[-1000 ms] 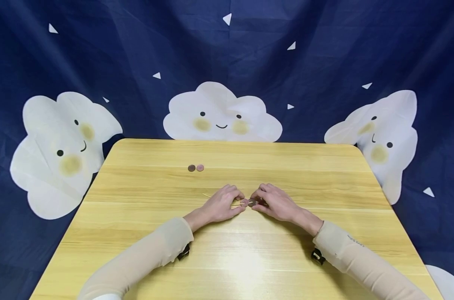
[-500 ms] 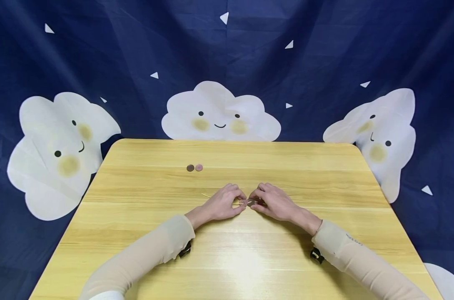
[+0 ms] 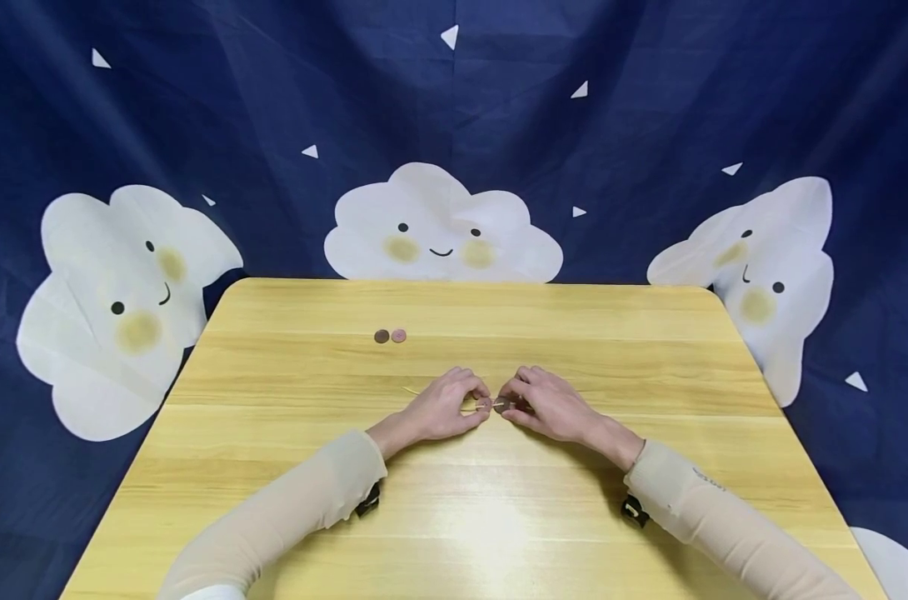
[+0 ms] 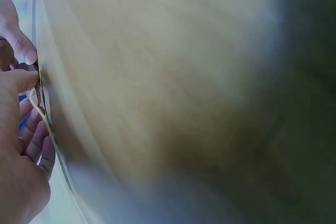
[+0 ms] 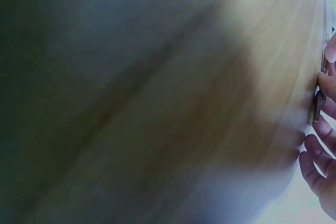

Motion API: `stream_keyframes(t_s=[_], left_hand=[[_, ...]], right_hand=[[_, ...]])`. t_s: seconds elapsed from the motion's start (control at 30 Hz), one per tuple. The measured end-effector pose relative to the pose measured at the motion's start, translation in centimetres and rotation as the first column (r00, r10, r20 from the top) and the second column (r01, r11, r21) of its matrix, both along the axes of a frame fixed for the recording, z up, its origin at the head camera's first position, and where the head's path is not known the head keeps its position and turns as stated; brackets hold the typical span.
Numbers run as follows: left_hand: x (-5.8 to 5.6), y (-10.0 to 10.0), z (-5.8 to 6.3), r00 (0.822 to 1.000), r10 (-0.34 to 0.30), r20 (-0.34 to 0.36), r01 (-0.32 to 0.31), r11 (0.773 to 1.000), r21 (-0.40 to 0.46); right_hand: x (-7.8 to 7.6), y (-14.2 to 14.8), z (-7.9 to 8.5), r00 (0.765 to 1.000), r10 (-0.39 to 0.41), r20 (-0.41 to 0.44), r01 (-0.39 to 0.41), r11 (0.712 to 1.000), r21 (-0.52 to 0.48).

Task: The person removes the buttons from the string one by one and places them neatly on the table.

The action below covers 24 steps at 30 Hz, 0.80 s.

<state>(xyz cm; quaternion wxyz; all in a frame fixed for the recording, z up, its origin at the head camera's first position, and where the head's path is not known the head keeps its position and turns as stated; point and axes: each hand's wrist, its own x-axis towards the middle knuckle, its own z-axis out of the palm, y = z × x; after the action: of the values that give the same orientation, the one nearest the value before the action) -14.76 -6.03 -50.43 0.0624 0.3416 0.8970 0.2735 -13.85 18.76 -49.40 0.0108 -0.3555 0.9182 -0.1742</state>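
My left hand (image 3: 441,407) pinches a small pink button (image 3: 486,403) between thumb and fingertips, in the middle of the table. Facing it, my right hand (image 3: 555,405) grips a dark brown button (image 3: 502,405) by thumb and forefinger. More small discs sit within the right fingers, mostly hidden. A thin yellow cord (image 3: 411,390) passes under the left hand and over the pink button to the brown one. In the left wrist view the cord (image 4: 43,117) trails down past the curled left fingers. The right wrist view shows the right fingers (image 5: 313,153) at its edge.
A dark brown button (image 3: 381,336) and a pink button (image 3: 399,336) lie side by side farther back, left of the hands. The wooden table (image 3: 611,517) ends at a blue curtain (image 3: 394,83) printed with clouds.
The left fingertips have drawn slightly left, and a small gap now shows between the two hands. More cord shows across the pink button. The right hand stays nearly still.
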Motion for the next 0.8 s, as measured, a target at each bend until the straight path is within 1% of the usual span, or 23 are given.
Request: stream_keyframes(t_s=[0.17,0.3,0.6,0.8], left_hand=[[0.1,-0.4,-0.1,1.0,0.015,0.007,-0.015,1.0,0.025],[0.1,-0.7,-0.2,1.0,0.025,0.005,-0.025,0.999,0.027],[0.2,-1.4,-0.1,0.999,0.036,-0.032,-0.035,0.998,0.044],[0.2,-1.9,-0.1,0.998,0.055,-0.018,-0.054,0.997,0.05]], right_hand=[[0.0,0.0,0.0,1.0,-0.002,0.0,0.002,1.0,0.001],[0.0,0.0,0.0,1.0,-0.001,-0.001,0.001,1.0,0.001],[0.1,-0.1,0.0,1.0,0.006,-0.005,-0.006,1.0,-0.001],[0.1,-0.1,-0.1,1.0,-0.001,-0.013,0.001,1.0,0.011]])
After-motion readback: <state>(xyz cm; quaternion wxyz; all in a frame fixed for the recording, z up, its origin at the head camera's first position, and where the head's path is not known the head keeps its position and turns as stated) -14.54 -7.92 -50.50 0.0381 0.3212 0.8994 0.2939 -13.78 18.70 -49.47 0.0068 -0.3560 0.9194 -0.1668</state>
